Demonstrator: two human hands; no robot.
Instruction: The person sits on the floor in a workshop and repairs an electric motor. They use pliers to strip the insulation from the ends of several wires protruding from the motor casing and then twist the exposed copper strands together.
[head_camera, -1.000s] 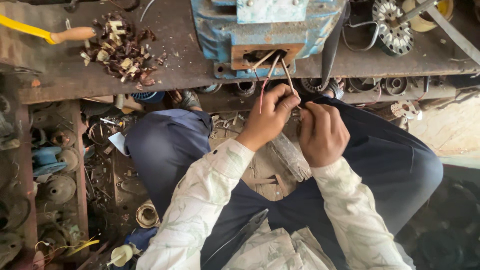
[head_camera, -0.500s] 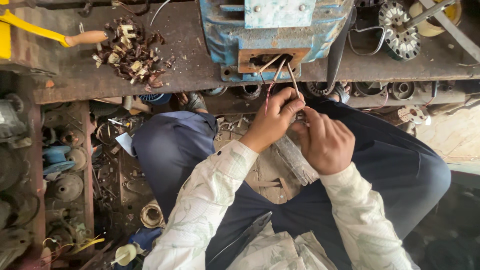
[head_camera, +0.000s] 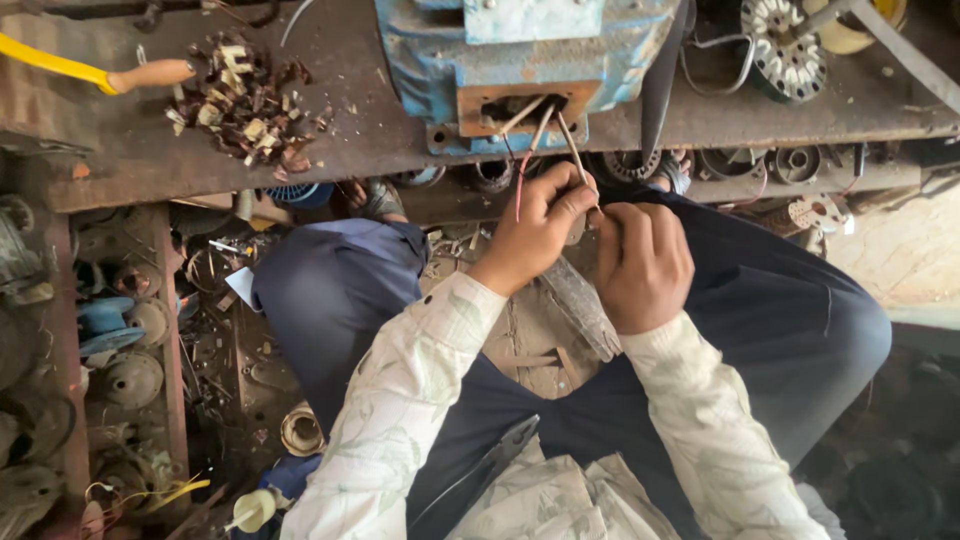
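A blue electric motor (head_camera: 440, 45) rests on a worn metal bench (head_camera: 400, 140) in front of me. Several sleeved wire leads (head_camera: 540, 125) and a thin red wire (head_camera: 520, 185) come out of its rectangular opening. My left hand (head_camera: 535, 230) pinches one of the leads (head_camera: 573, 150) between thumb and fingers. My right hand (head_camera: 642, 262) is closed in a fist right beside it, touching the same lead's end; what it grips is hidden. Both hands hang over my lap, just below the bench edge.
A pile of torn scraps (head_camera: 245, 100) and a wooden-handled tool with a yellow shaft (head_camera: 110, 75) lie at the bench's left. A wound stator (head_camera: 785, 45) sits at the right. Shelves of old metal parts (head_camera: 100, 350) fill the left side. A grey rag (head_camera: 585, 310) lies on my lap.
Both hands stayed together at the wire leads with only small finger movement. The view shifted slightly, bringing the motor and hands closer.
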